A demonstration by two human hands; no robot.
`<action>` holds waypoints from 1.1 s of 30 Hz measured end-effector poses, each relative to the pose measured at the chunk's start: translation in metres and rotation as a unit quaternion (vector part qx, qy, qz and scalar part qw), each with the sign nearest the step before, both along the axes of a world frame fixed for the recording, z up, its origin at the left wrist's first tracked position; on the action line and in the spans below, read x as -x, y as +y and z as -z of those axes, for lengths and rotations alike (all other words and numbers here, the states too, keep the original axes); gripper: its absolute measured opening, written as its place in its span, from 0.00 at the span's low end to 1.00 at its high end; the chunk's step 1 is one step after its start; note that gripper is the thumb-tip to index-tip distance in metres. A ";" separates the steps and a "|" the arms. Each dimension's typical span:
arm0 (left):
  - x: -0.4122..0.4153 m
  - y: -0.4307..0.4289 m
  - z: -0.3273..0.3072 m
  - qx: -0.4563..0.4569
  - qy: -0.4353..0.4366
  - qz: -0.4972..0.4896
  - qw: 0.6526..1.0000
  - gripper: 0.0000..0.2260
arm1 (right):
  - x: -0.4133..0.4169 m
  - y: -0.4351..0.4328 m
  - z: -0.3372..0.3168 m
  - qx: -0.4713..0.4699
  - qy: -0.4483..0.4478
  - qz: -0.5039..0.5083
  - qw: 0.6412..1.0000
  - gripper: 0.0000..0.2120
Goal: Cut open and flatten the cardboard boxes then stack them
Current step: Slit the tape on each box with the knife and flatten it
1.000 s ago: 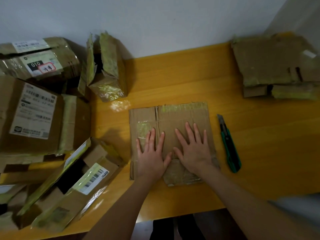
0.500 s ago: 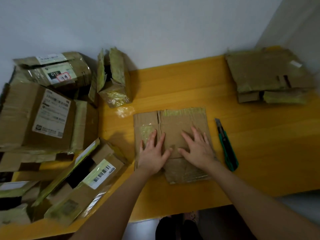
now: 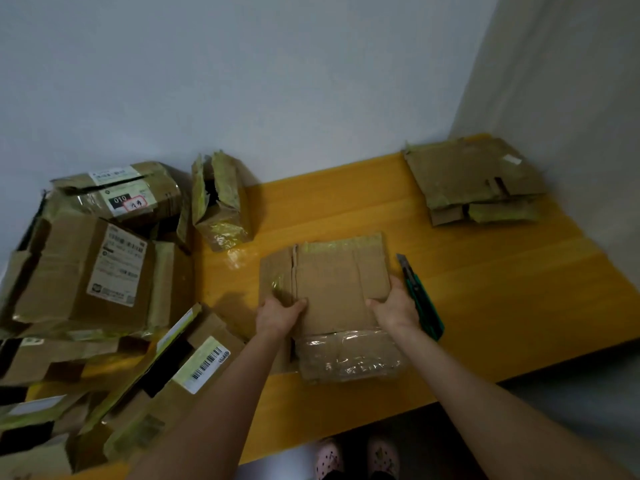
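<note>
My left hand (image 3: 278,315) has its grip on the near left edge of the flattened box (image 3: 332,282), thumb on top. My right hand (image 3: 394,310) pinches the right edge the same way. My fingers seem to be tucked underneath, though the cardboard hides them, so I cannot be sure. The sheet lies in the middle of the tabletop (image 3: 502,289), with its taped flap (image 3: 349,355) hanging toward me over the near edge.

As I judge it, the step is to lift this sheet and carry it to the stack (image 3: 474,178) at the far right corner. To do it well I should keep both grips level so the loose flaps do not swing open, and lift straight up before moving right. That matters because the knife (image 3: 422,299) lies just beside my right hand with its blade tip pointing away, and I should pass over it, not drag across it. I should land the sheet square on the stack and press it down. The uncut boxes (image 3: 86,265) wait piled at my left.
</note>
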State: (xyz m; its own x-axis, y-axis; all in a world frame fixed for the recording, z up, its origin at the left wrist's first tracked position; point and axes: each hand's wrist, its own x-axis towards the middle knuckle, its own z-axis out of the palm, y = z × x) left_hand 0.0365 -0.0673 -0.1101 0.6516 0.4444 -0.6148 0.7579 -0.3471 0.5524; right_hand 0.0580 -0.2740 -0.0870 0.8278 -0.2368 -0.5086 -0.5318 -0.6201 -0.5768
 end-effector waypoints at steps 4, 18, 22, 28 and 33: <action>-0.014 -0.007 -0.022 -0.038 -0.012 0.003 0.999 0.36 | -0.017 -0.007 -0.030 -0.113 -0.072 0.039 0.990 0.25; -0.088 -0.077 -0.103 0.196 -0.154 -0.067 0.966 0.21 | -0.068 -0.126 -0.111 -0.066 -0.189 0.163 0.966 0.24; -0.117 -0.129 -0.106 0.222 -0.180 -0.071 0.956 0.15 | -0.095 -0.177 -0.104 0.021 -0.159 0.156 0.975 0.24; -0.167 -0.232 -0.084 0.287 -0.167 -0.096 0.938 0.14 | -0.141 -0.253 -0.083 0.156 -0.116 0.076 0.978 0.28; -0.193 -0.320 -0.058 0.293 -0.143 -0.117 0.938 0.12 | -0.155 -0.294 -0.059 0.201 -0.127 -0.012 0.971 0.27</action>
State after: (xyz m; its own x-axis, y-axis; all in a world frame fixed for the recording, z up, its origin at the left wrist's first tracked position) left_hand 0.2292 -0.3870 -0.0525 0.7543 0.2351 -0.6130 0.5671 0.2372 0.7888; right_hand 0.2134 -0.5676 -0.0277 0.9221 -0.3535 -0.1575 -0.3869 -0.8321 -0.3973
